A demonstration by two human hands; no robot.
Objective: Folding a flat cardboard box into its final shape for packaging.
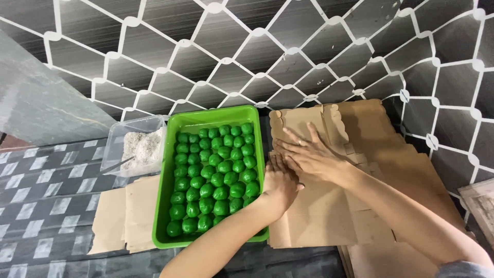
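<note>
A stack of flat brown cardboard box blanks (319, 216) lies on the table to the right of a green tray. My right hand (309, 154) rests flat on the top blank with fingers spread. My left hand (279, 185) presses on the same blank at its left edge, right beside the tray, with its fingers partly tucked under my right hand. Neither hand holds anything. The green plastic tray (216, 116) is filled with several rows of round green balls (213, 175).
A clear plastic container (135, 144) of white shredded flakes stands left of the tray. More brown paper pieces (123, 213) lie under and left of the tray. A patterned wall rises behind. A wooden edge (481, 201) shows at far right.
</note>
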